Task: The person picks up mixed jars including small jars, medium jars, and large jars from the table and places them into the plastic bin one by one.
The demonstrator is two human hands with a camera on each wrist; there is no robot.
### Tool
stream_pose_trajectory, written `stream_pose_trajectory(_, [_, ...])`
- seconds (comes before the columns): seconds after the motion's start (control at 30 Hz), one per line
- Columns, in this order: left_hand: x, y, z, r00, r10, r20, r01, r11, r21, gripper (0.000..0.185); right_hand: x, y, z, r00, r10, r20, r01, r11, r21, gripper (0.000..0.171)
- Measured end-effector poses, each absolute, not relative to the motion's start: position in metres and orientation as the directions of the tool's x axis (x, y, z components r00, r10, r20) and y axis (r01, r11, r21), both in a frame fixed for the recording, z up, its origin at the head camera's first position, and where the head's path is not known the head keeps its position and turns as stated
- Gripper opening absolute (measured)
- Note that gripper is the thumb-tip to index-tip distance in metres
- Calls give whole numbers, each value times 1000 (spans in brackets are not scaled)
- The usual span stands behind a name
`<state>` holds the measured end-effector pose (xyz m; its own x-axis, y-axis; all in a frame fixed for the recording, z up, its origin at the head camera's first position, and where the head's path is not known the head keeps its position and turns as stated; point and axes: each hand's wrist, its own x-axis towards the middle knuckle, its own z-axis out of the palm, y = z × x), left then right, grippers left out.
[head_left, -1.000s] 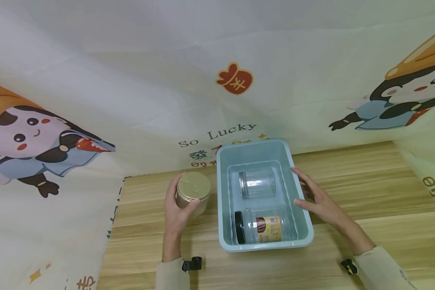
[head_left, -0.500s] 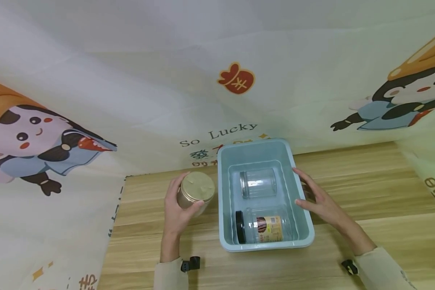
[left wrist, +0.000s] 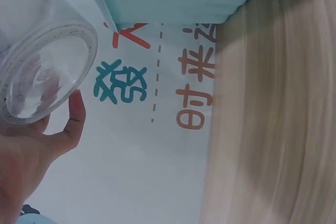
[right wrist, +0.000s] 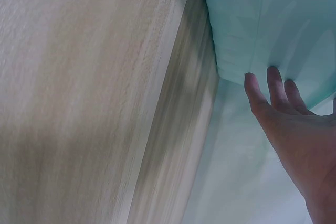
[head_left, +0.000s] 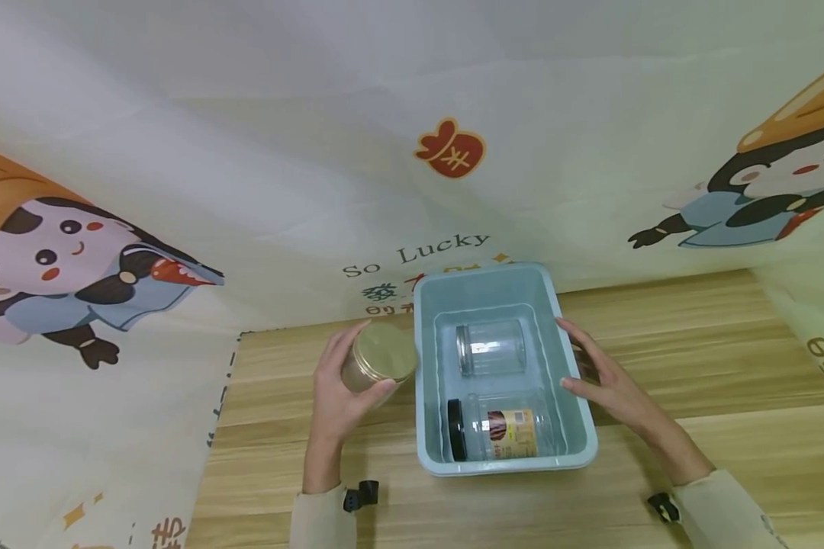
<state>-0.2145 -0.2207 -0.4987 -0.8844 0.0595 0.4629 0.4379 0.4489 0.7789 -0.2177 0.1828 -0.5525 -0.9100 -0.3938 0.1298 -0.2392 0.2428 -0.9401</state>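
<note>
My left hand (head_left: 336, 396) grips a clear jar with a gold lid (head_left: 386, 352), fingers on its far side and thumb at the near side. The jar leans toward the light blue plastic tub (head_left: 508, 463), its lid right at the tub's left rim. From the left wrist view, the jar's clear bottom (left wrist: 50, 74) shows raised off the table. My right hand (head_left: 607, 385) rests its fairly straight fingertips against the tub's right outer wall, also seen in the right wrist view. Inside the tub lie a clear jar with a silver lid (head_left: 497, 347) and a black-lidded jar with a label (head_left: 511, 433).
The tub stands on a wood-grain table (head_left: 268, 427), close to a printed cloth backdrop (head_left: 302, 175) behind it. More of the cloth hangs at the left and right sides. A black wrist device (head_left: 361, 496) sits by the left sleeve.
My left hand has moved the gold-lidded jar rightward to the tub's left rim and tilted it further. My right hand stays at the tub's right side.
</note>
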Motion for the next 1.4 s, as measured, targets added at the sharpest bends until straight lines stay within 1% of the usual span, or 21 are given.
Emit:
stream_pose_trajectory(0.2, [-219, -216, -491, -878, 106, 466, 456, 478, 750, 83, -218, 182, -552, -907, -400, 134, -241, 232, -942, 81])
stream_pose_trajectory(0.4, [-221, -213, -488, -868, 139, 477, 482, 467, 741, 83, -218, 184, -553, -910, -396, 125, -233, 236, -944, 81])
stream_pose_trajectory(0.73, [-220, -208, -482, -880, 142, 454, 460, 500, 734, 85, -218, 184, -554, -911, -394, 122, -230, 240, -943, 81])
stream_pose_trajectory(1.1, [-222, -196, -472, -879, 168, 447, 459, 556, 693, 87, -221, 180, -554, -904, -406, 135, -240, 220, -945, 81])
stream_pose_trajectory(1.4, [-224, -186, -468, -885, 203, 420, 456, 567, 686, 85, -218, 182, -553, -907, -401, 125, -242, 257, -936, 82])
